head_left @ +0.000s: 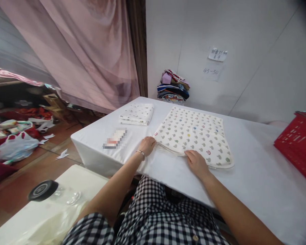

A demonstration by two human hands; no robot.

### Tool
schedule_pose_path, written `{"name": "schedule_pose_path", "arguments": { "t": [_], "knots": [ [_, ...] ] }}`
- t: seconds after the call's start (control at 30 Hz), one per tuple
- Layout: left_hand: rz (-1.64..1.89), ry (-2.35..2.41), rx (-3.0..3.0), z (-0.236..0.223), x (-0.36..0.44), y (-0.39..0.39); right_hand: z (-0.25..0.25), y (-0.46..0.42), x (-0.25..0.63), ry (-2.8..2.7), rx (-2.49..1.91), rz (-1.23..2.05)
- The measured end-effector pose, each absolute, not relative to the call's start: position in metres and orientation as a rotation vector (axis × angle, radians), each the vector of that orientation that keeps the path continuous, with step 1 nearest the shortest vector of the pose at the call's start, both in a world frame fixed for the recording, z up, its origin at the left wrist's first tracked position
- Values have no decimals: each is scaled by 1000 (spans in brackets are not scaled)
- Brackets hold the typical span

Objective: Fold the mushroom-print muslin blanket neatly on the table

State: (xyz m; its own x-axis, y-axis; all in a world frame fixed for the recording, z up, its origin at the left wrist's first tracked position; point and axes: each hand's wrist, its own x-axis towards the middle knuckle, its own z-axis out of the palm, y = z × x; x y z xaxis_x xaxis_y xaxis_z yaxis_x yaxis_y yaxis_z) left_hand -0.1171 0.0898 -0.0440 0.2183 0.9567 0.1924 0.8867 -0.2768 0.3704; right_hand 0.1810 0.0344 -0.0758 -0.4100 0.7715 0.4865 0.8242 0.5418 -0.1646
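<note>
A white cloth with a small grey, mushroom-like print and a few coloured spots (193,132) lies folded in layers on the white-covered table (247,190). My left hand (146,145) pinches its near left corner. Farther right along the same near edge, my right hand (197,164) has thumb and fingers closed on the layers. The edge between my hands bows slightly and shows several layers. To the left of it sits another white folded cloth with a sparse print (137,114). A blurred-out flat object (115,138) lies in front of that one.
A red plastic basket (298,143) stands at the table's right end. Folded fabrics (173,86) are piled by the wall at the back. Left of me, a clear jar with a black lid (44,190) rests on a pale surface. A pink curtain (97,51) hangs behind.
</note>
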Motion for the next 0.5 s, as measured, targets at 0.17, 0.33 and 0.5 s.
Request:
{"name": "schedule_pose_path", "arguments": {
  "t": [0.17,0.33,0.5],
  "knots": [
    [581,1765,2290,-49,-116,95,-75,34,180,-2264,-1308,-113],
    [615,1750,2306,-51,-116,93,-76,35,181,-2260,-1290,-121],
    [757,1737,2522,-50,-113,86,-77,35,181,-2246,-1283,-119]
  ]
}}
